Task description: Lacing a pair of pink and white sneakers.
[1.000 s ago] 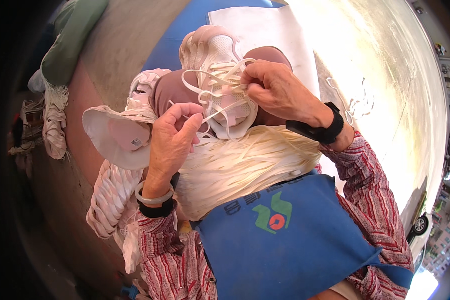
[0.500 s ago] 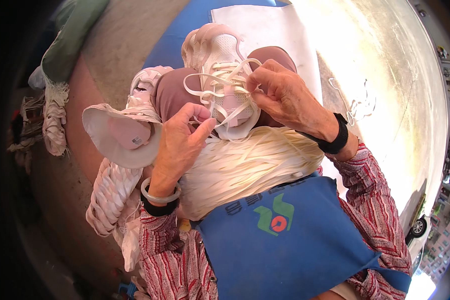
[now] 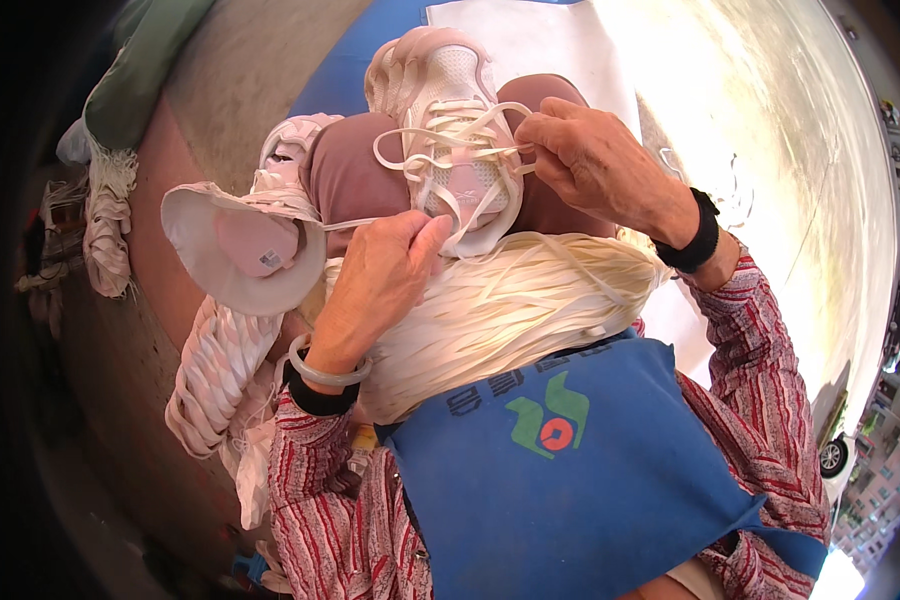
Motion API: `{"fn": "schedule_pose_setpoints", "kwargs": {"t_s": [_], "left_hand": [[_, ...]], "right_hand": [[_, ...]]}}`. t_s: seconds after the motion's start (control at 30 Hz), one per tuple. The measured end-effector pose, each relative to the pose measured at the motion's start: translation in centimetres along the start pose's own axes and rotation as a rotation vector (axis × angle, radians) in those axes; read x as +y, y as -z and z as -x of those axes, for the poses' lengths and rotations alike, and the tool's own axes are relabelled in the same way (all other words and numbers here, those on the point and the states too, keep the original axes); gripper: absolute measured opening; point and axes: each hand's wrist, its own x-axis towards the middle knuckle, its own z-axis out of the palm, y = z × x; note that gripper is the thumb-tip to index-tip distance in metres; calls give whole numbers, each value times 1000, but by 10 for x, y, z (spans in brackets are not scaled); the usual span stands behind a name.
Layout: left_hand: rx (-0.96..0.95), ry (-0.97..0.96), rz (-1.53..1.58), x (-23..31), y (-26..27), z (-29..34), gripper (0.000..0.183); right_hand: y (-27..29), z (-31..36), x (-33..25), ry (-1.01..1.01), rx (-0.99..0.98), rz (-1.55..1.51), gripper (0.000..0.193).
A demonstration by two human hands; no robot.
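Observation:
A white and pink sneaker [image 3: 454, 95] lies between my knees, its toe pointing away from the bundle in my lap. A cream shoelace [image 3: 440, 152] zigzags through its eyelets, with a loose loop on the left side. My right hand [image 3: 585, 165] pinches the lace right of the tongue. At the lower left of the shoe my left hand [image 3: 385, 275] has its thumb and forefinger closed on another part of the lace; a free end sticks out to its left. A thick bundle of cream laces [image 3: 510, 315] covers my lap just below the shoe.
Left of my knee are a pale shoe upper [image 3: 195, 245] and another sneaker [image 3: 288, 150]. Braided white laces [image 3: 220, 385] hang below them. More laces and a green bundle [image 3: 145, 75] stand at the far left. A white sheet [image 3: 530, 45] lies beyond my knees.
My right hand has moved right, drawing the lace outward. My left hand has dropped slightly and turned, and a lace end now shows to its left.

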Motion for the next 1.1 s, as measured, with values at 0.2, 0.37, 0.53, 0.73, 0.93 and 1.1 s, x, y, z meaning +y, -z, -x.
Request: {"fn": "schedule_pose_setpoints", "kwargs": {"t_s": [0.2, 0.37, 0.53, 0.73, 0.93, 1.1], "left_hand": [[-114, 173, -22, 13, 2, -14, 44], [-12, -66, -194, -10, -8, -23, 40], [-127, 220, 556, 4, 18, -13, 24], [-67, 274, 948, -8, 32, -11, 17], [-128, 33, 631, 4, 61, -7, 28], [74, -42, 205, 31, 64, -4, 27]], "right_hand": [[-7, -6, -19, -104, 147, -260, 12], [-10, -8, -21, -284, 95, -514, 18], [-14, -5, -9, -281, 170, -605, 21], [22, 10, 4, -709, -65, -1420, 13], [11, 6, -8, -579, -35, -937, 19], [3, 8, 2, -342, 3, -534, 23]]}}
